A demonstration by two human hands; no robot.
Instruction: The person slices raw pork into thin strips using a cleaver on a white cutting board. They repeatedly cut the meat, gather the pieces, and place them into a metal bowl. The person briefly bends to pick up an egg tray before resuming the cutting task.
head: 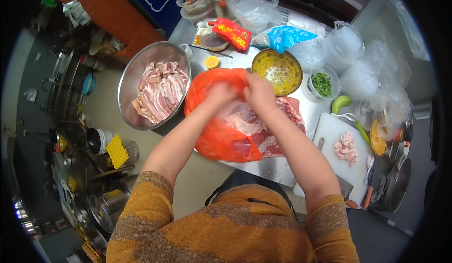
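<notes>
A red plastic bag [208, 136] lies partly over a large slab of raw meat [263, 130] at the front of the metal table. At the bag's far edge, my right hand [258, 88] pinches the film with curled fingers. Motion blurs my left hand [221, 93], which is at the bag's upper folds; its fingers are hidden, so their grip is unclear. To the left of the bag stands a steel bowl [129, 86] with sliced raw pork belly [162, 93] in it. A yellow patterned bowl [296, 67] with pale residue stands just beyond my right hand.
A white cutting board [326, 136] on the right carries small meat pieces [346, 148] and a cleaver [343, 187]. Beyond are a tub of chopped greens [321, 84], a halved citrus fruit [212, 62], a red pouch [231, 33] and clear plastic bags [363, 76].
</notes>
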